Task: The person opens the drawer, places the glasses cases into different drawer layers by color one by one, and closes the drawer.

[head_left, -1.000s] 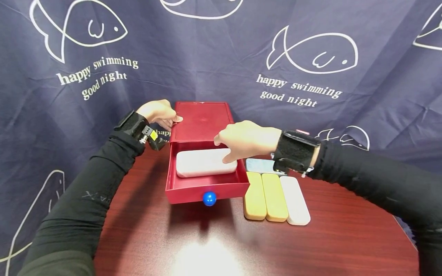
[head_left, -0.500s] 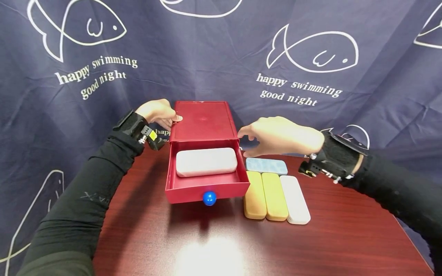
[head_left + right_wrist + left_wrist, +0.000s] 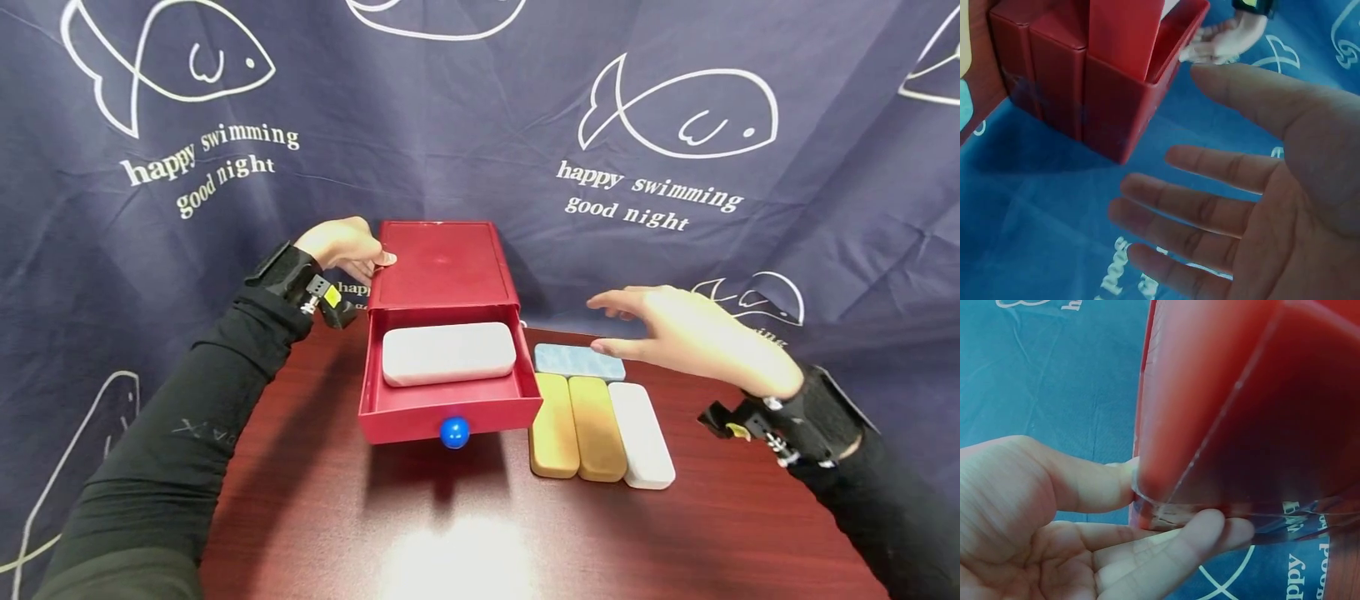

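A red drawer box [image 3: 442,262] stands against the cloth, its drawer [image 3: 453,421] pulled out and fitted with a blue ball knob [image 3: 454,432]. Inside the drawer lies a long white rounded block [image 3: 448,354]. My left hand [image 3: 345,243] grips the box's left edge, thumb on one side and fingers on another; the left wrist view shows the red corner [image 3: 1147,506] between them. My right hand [image 3: 686,333] hovers to the right, fingers extended and holding nothing. Below its thumb, a light blue rounded block [image 3: 573,361] lies on the table.
Two yellow rounded blocks [image 3: 553,429] and another white one [image 3: 641,436] lie side by side right of the drawer. The dark red wooden table [image 3: 712,508] extends toward me. A blue cloth with fish prints [image 3: 487,125] hangs behind.
My right hand has withdrawn from over the white block in the drawer and moved right, past the box's side, fingers opening out. My left hand keeps its hold on the box.
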{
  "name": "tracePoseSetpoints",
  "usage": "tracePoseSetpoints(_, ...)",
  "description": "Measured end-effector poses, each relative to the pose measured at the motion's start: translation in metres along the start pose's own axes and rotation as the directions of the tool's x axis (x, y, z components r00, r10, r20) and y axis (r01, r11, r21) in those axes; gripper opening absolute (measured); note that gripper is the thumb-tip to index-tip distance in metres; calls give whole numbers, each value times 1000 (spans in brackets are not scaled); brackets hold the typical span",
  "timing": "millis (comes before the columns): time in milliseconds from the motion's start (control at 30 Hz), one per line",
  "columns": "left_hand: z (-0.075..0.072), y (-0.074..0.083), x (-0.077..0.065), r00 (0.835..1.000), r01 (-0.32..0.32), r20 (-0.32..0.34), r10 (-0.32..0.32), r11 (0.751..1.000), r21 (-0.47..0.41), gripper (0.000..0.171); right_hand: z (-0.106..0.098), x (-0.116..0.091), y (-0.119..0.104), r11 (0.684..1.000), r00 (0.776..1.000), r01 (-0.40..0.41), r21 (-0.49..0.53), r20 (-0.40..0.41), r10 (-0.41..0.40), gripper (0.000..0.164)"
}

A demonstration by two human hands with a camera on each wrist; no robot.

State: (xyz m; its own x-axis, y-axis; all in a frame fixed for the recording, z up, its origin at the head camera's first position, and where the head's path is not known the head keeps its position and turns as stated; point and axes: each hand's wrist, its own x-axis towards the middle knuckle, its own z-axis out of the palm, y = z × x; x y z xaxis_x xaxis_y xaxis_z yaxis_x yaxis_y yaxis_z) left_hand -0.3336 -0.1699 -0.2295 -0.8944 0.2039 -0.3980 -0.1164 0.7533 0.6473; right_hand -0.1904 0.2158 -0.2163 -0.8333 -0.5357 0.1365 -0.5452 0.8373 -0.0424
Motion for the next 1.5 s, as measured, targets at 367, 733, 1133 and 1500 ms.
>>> tracePoseSetpoints(367,0,-4,2,1000,-7,-17,7,1000,-10,40,57,-37,45,979,992,-121,164,-22,126,63)
tracePoseSetpoints(733,2,-5,6,1000,-2,-30,2,1000,-19,40,115,-61,76,930,962,-268,253,23,271,83)
tracePoseSetpoints(1133,3,-2,3,1000,-2,-30,1,1000,-7,42,162,-78,89,850,902,-431,303,107,419,95)
tracePoseSetpoints(1500,2,-2,4,1000,5,-31,-6,1000,-20,41,185,-85,84,793,827,-557,247,254,501,100)
